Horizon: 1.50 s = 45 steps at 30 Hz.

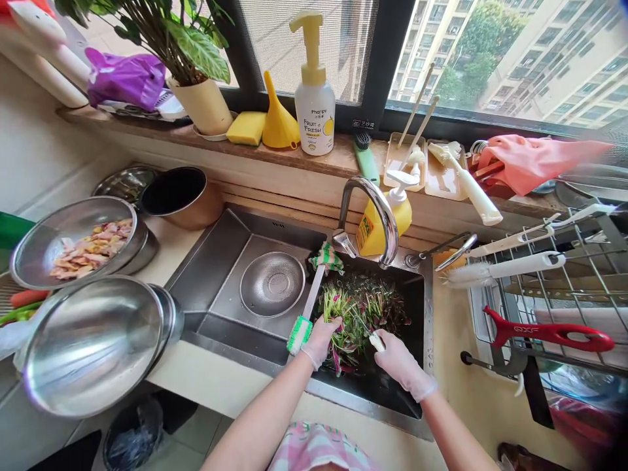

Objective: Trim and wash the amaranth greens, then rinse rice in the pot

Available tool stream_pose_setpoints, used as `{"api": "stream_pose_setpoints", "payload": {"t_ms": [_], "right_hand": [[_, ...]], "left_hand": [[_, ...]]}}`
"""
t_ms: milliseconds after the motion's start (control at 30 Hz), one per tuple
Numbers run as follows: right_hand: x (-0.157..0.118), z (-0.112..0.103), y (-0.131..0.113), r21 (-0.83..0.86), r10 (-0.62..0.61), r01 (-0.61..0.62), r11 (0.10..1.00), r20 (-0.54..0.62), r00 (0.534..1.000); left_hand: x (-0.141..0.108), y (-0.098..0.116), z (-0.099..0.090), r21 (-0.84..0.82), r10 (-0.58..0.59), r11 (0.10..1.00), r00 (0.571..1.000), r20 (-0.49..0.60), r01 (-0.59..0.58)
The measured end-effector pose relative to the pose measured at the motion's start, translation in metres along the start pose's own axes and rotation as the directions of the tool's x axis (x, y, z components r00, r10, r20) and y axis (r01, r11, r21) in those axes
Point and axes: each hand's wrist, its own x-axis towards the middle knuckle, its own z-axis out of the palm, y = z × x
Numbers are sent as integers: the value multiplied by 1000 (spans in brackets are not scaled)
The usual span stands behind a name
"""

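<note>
The gloved left hand [321, 340] clamps red-stemmed greens [363, 307] in the steel sink [245, 360]; apart from it, the gloved right hand [402, 363] grips a white-handled knife [377, 340], its blade hidden among leaves.

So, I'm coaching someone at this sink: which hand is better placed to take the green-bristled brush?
Probably the left hand: it holds the leafy greens right beside the green-bristled brush, while the right hand is farther off, gripping a white-handled tool.

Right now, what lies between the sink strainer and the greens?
A white brush handle lies there, seen in the head view, running between the strainer and the greens.
</note>
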Motion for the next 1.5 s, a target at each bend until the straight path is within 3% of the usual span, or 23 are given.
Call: {"api": "stream_pose_setpoints", "payload": {"t_ms": [300, 500, 700, 1000, 1267, 1500], "right_hand": [[7, -7, -1, 18, 37, -37, 999, 3, 999], [16, -5, -4, -39, -7, 7, 999, -13, 1000], [16, -2, -6, -48, -80, 76, 996, -100, 992], [18, -10, -6, -87, -29, 24, 996, -57, 998], [15, -14, -4, -51, -75, 72, 996, -67, 995], [15, -17, -4, -73, -68, 64, 995, -52, 996]], "left_hand": [[6, 7, 4, -29, 17, 999, 997, -79, -19], [6, 9, 10, -20, 9, 1000, 999, -43, -10], [8, 14, 11, -12, 42, 999, 999, -34, -42], [13, 10, 8, 28, 31, 999, 999, -27, -30], [11, 4, 6, 49, 65, 996, 997, 46, -68], [11, 3, 6, 96, 47, 994, 998, 32, -50]]}}
